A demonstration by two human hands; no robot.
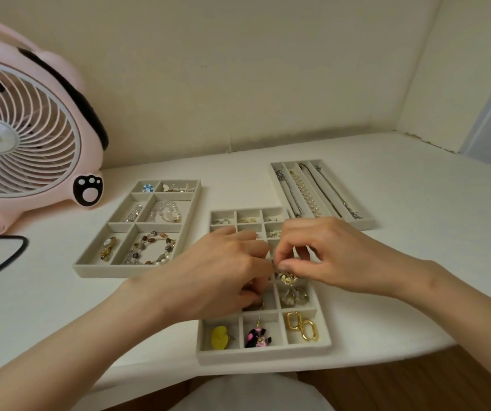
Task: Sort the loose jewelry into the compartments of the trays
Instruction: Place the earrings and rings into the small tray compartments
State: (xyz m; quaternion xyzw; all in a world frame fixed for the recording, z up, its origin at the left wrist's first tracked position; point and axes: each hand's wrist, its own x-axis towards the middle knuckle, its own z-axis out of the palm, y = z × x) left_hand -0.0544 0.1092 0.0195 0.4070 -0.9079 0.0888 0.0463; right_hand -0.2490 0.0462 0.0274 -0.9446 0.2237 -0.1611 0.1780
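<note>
Right fingers (285, 266): thumb and forefinger of my right hand (327, 256) are pressed tip to tip in a tight pinch, the other fingers loosely curled. As far as I can make out, they hold the top end of a flower earring (288, 279).
Left fingers (253, 295): curled inward on the left hand (217, 271), with the forefinger reaching up to the right hand's pinch. I cannot tell whether they hold anything.
Earring position: the cluster sits directly under the right thumb, over the right-hand column of the middle tray (265, 355). Whether it hangs free or already rests on the felt is not clear.
Key relation: the piece lies straight below the pinch and its long axis looks roughly vertical. The right hand is nearer, so I judge the drop belongs to it.
Neighbouring cells: gold hoops (302, 326) fill the near right corner, a black-pink piece (257, 337) lies beside them, and a yellow piece (219, 337) sits left of that.
Further out: the bracelet tray (96, 269) stands to the left on the desk (416, 232). The necklace tray (365, 223) lies beyond the right hand, and a pink fan (24, 129) stands at far left.
</note>
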